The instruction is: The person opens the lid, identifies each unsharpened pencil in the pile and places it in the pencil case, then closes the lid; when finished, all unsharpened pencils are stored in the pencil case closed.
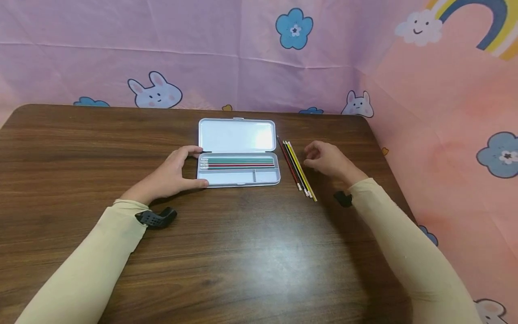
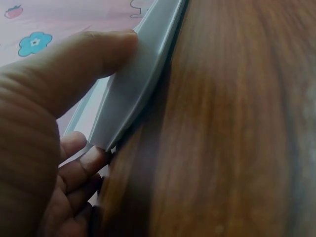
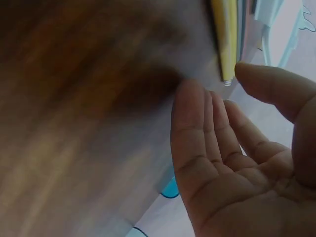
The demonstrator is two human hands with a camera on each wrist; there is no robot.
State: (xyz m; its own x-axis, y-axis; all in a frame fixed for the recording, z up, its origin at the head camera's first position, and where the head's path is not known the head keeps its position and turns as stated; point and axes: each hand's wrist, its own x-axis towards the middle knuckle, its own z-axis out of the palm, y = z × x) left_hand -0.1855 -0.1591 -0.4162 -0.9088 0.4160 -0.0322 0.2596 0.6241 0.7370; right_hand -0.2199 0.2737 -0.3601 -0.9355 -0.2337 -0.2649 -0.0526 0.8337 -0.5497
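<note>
A white pencil case (image 1: 226,178) lies with its lid (image 1: 236,135) raised at the back. Several green and red pencils (image 1: 238,165) fill its long rear compartment; the front ones hold nothing. My left hand (image 1: 167,177) grips the case's left end, thumb on the front side and fingers at the rear corner. In the left wrist view, the thumb presses the case wall (image 2: 140,74). Right of the case, loose dark red, black and yellow pencils (image 1: 298,168) lie side by side, eraser ends nearer me. My right hand (image 1: 329,159) hovers just right of them, fingers loosely bent around nothing.
Everything stands on a brown wood-grain table (image 1: 226,252). A patterned pink cloth (image 1: 202,49) hangs along the back edge and the right side. A black wrist strap piece (image 1: 155,218) sticks out from the left sleeve.
</note>
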